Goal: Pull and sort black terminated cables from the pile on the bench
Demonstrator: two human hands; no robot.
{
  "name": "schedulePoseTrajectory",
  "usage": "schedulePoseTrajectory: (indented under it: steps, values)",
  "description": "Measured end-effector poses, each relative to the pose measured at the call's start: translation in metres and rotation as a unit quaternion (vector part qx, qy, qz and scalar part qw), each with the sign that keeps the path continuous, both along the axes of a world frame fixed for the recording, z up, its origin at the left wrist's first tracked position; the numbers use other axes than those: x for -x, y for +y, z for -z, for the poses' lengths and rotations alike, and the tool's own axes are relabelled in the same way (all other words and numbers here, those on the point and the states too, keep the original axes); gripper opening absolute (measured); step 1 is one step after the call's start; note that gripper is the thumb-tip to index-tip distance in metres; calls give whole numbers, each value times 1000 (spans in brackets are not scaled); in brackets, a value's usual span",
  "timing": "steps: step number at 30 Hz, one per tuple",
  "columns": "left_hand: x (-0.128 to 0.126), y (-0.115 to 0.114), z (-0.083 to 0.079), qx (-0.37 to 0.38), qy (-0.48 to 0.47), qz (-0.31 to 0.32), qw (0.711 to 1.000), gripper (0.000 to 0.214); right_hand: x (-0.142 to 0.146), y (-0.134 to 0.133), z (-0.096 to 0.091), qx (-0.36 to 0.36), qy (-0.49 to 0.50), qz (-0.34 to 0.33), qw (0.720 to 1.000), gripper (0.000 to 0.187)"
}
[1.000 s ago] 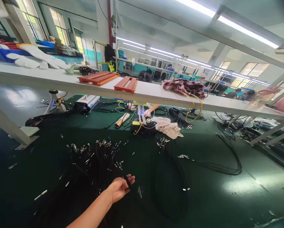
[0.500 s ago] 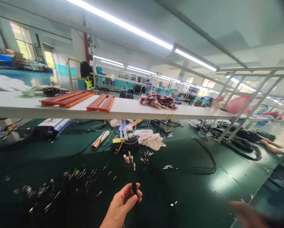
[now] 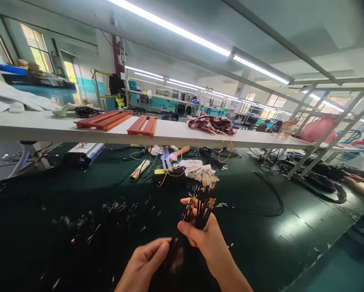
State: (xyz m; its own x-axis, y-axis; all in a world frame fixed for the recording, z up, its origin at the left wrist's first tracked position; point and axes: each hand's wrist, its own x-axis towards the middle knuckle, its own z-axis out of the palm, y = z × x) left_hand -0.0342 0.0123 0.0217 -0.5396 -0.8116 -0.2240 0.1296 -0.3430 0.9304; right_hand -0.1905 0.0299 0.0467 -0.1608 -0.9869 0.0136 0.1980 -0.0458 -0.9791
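My right hand (image 3: 206,239) grips a bunch of thin black cables (image 3: 200,209) just below their gold-coloured connector ends, which point up and away from me. My left hand (image 3: 145,263) is closed around the same bunch lower down, near the bottom edge of the view. Both hands hover above the dark green table (image 3: 261,251). Several more black cables with metal ends (image 3: 109,211) lie scattered on the table to the left of my hands.
A long white shelf (image 3: 170,136) spans the table and carries orange trays (image 3: 142,125) and a plaid cloth (image 3: 210,123). Under it lie a small black device (image 3: 166,176), a crumpled cloth (image 3: 197,169) and a coil of black cable (image 3: 270,198). Another person's hand (image 3: 360,182) works at far right.
My right hand has come into view and taken hold of the cable bunch near its connectors. My left hand has slid lower on the bunch. The view has shifted slightly.
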Motion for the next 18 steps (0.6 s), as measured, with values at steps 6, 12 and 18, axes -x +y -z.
schedulePoseTrajectory:
  steps: [6, 12, 18]
  values:
    - [2, -14, -26, 128, 27, -106, 986, 27, -30, 8, 8, -10, 30, -84, 996, 19]
    - [3, -1, -12, 115, 38, -62, 991, 49, -33, 12, 17, -6, 78, -70, 994, 20]
    - [-11, 3, -13, 103, 11, 121, 987, 34, -25, 10, 15, -17, 103, -51, 993, 29]
